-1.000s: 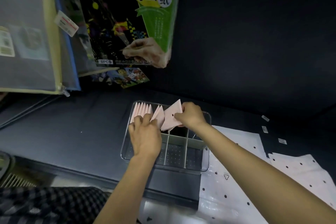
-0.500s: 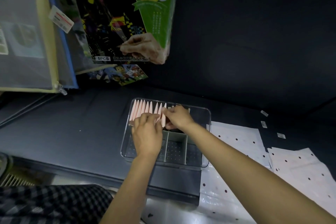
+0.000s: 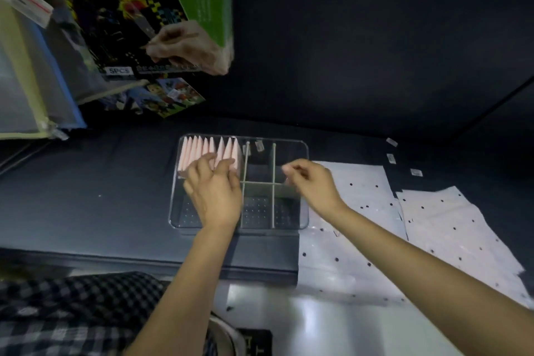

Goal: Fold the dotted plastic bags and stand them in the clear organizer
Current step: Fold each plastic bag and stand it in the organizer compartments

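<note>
Your left hand (image 3: 214,188) rests with loose fingers on the folded bags (image 3: 210,151), a row standing at 10 o'clock in the organizer (image 3: 303,182). Your right hand (image 3: 313,182) holds nothing (fingers loosely curled). Two flat bags (image 3: 439,228) at 3 o'clock remain unfolded.

The clear organizer (image 3: 300,150) sits on the dark table (image 3: 86,196), a rounded rectangular tray divided by thin partitions. A row of folded pink bags (image 3: 209,150) stands upright, points up, packed side by side in its far-left compartment. Two unfolded dotted plastic bags (image 3: 358,205) (image 3: 450,228) lie flat to the right, the nearer one just beside the organizer.
</note>
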`<state>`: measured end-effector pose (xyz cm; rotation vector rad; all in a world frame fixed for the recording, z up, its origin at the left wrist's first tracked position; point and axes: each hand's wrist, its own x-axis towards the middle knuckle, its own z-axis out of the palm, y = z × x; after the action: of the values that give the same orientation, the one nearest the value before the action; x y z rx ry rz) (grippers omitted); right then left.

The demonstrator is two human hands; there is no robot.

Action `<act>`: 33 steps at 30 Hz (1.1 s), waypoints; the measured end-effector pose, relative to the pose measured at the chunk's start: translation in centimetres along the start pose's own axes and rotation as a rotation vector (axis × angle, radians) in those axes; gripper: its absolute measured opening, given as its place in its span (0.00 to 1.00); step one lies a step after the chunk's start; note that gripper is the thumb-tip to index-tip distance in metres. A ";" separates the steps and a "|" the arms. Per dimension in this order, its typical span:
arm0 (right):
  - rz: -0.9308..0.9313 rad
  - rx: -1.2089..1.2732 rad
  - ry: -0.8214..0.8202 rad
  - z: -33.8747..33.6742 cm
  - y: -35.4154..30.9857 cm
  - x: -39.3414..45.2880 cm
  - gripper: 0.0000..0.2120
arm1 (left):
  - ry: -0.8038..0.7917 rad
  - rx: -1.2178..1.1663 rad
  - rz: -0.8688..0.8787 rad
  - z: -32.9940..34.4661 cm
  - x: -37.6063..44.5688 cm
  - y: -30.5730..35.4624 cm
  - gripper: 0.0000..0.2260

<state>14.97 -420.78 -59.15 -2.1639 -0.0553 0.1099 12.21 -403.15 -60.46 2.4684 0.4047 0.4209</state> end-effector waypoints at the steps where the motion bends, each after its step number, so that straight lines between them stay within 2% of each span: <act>1: 0.014 0.014 0.037 -1.8 1.6 -1.7 0.04 | 0.030 -0.027 0.075 0.0 -0.6 0.7 0.08; 2: 0.043 0.031 0.085 -3.5 3.2 -3.6 0.04 | 0.030 -0.065 0.174 0.2 -1.4 1.5 0.08; 4: 0.148 0.072 0.203 -6.4 6.6 -7.4 0.05 | -0.077 -0.152 0.368 0.8 -3.6 3.2 0.07; 8: 0.429 0.095 0.388 -8.4 13.3 -16.1 0.09 | -0.536 -0.140 0.593 3.4 -10.2 5.5 0.10; 10: 0.516 0.091 0.416 -7.9 15.7 -20.1 0.11 | -0.755 -0.051 0.655 5.3 -13.3 5.1 0.14; 13: 0.640 0.191 0.353 -7.3 18.3 -22.9 0.07 | -0.927 0.143 0.717 6.8 -15.8 2.7 0.23; 17: 0.736 0.364 0.111 -7.7 19.0 -23.1 0.20 | -0.980 0.331 0.796 7.0 -16.5 0.7 0.32; 20: 0.712 0.412 0.004 -8.3 19.2 -23.4 0.12 | -1.005 0.386 0.771 7.1 -16.6 1.2 0.34; 22: 0.728 0.391 -0.028 -8.6 19.1 -23.5 0.04 | -1.020 0.411 0.752 7.1 -16.8 1.4 0.34; 25: 0.754 0.374 -0.066 -9.1 18.8 -23.8 0.14 | -1.039 0.403 0.700 7.1 -17.2 1.7 0.33; 27: 0.751 0.394 -0.091 -9.5 18.8 -24.0 0.16 | -1.063 0.351 0.646 7.1 -17.2 2.0 0.32; 30: 0.785 0.489 -0.108 -10.3 18.1 -23.8 0.10 | -1.118 0.206 0.522 6.8 -16.9 2.6 0.31; 33: 0.812 0.492 -0.009 -11.1 17.2 -23.4 0.07 | -1.113 0.098 0.440 6.1 -16.5 3.1 0.28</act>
<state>-7.25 -441.45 -65.82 -1.5769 0.7699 0.5363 0.19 -414.88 -66.66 2.4364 -0.5864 -0.8198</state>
